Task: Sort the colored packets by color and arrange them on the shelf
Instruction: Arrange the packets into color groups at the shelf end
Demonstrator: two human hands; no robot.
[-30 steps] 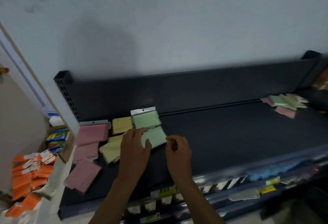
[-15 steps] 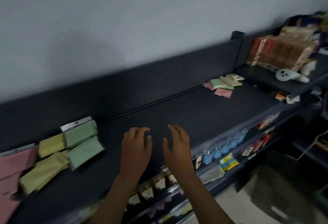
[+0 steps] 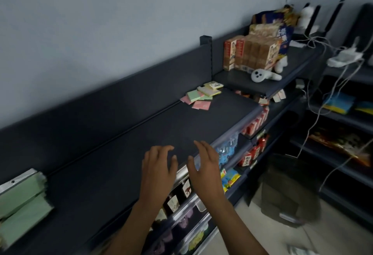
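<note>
The mixed pile of pink, green and yellow packets lies at the far right end of the dark shelf, well apart from you. They look thin, light and flexible; pinch one by an edge. Your left hand and right hand hover over the shelf's front, fingers spread and empty. Sorted green packets sit far left.

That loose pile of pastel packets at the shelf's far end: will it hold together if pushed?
Probably not: the loose pile of pastel packets lies fanned and overlapping, so it would likely scatter. Each looks thin and flat, likely light, and unlikely to roll.
</note>
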